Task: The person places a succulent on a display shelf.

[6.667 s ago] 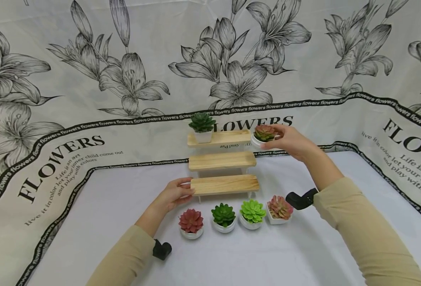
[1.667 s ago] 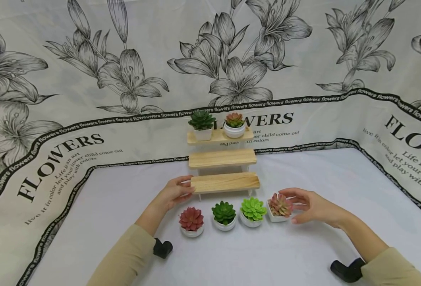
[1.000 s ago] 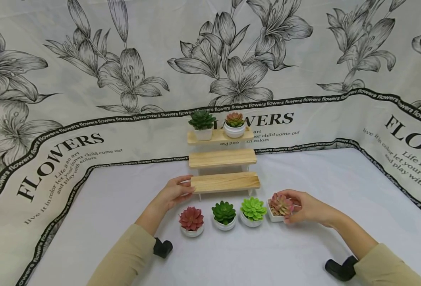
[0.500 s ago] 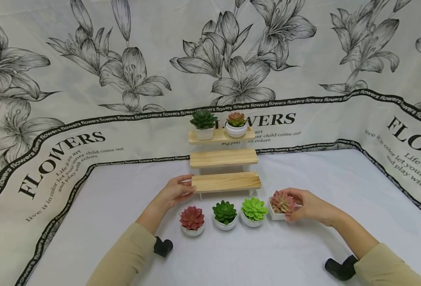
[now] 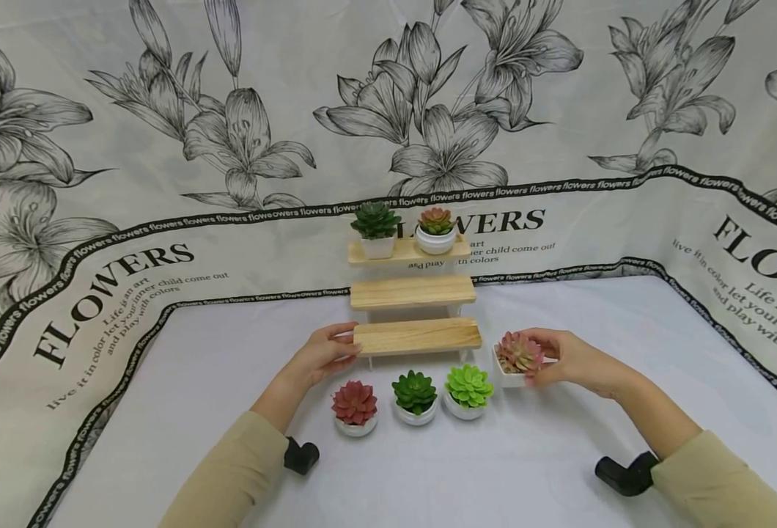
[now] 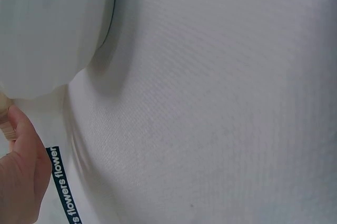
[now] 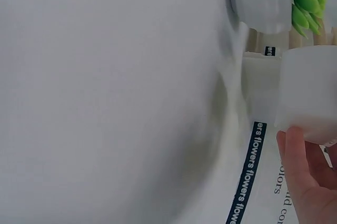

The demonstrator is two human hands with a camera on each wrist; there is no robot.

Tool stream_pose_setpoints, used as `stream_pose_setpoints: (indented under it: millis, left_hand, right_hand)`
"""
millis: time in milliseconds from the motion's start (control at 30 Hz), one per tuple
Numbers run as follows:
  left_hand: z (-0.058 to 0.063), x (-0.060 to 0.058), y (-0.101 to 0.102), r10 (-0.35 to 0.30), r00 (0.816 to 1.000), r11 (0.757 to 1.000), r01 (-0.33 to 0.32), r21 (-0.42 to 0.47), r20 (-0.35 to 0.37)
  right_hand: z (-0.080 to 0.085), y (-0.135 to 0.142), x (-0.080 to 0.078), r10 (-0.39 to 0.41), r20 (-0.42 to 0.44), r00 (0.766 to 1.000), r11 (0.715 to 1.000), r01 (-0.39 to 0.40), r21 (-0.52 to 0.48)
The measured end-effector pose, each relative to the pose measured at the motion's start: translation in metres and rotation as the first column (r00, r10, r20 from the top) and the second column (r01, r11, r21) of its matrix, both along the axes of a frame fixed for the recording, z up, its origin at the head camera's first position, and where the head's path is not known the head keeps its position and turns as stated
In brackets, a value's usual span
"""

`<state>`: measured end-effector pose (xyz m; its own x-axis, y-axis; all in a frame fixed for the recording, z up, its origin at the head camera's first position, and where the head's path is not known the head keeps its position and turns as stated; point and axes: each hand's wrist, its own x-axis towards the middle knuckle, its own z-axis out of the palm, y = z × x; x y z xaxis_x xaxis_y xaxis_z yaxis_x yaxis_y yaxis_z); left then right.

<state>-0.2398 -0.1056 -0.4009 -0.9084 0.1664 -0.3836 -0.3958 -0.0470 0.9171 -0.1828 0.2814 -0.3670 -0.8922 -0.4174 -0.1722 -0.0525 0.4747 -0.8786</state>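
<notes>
Wooden shelf and pink-succulent pot: hands pinch both.

Smooth wood, moulded plastic and matt cloth

The three boards look like real wood, planed smooth, with visible grain and a finish nearer satin than gloss. The pink succulent appears to be matt plastic; the lime-green succulent seems plastic too, its leaves slightly shiny. The square pot is smooth and close to matt, though ceramic or plastic cannot be told. The tablecloth is matt fabric, finely ribbed in the left wrist view. The backdrop is smooth printed cloth. Wrinkled, matt cloth makes up the sleeves; the wrist mounts look like dull plastic.
</notes>
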Motion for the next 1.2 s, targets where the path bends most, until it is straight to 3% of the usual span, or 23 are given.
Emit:
stream_pose_setpoints:
  millis: [500,733,1200]
  left_hand:
    - [-0.002,0.002,-0.001,0.002,1.0,1.0,-0.002,-0.005,0.005]
    - [-0.001,0.002,-0.001,0.0,1.0,1.0,0.0,-0.009,0.007]
    - [0.0,0.0,0.0,0.008,1.0,1.0,-0.008,-0.011,0.011]
  right_hand:
    - [0.036,-0.016,-0.019,-0.006,-0.015,1.0,0.999,0.006,-0.032]
    - [0.048,-0.024,-0.03,0.006,-0.006,1.0,0.994,-0.007,-0.11]
    - [0.069,-0.048,-0.05,0.011,-0.038,0.999,0.994,-0.015,-0.11]
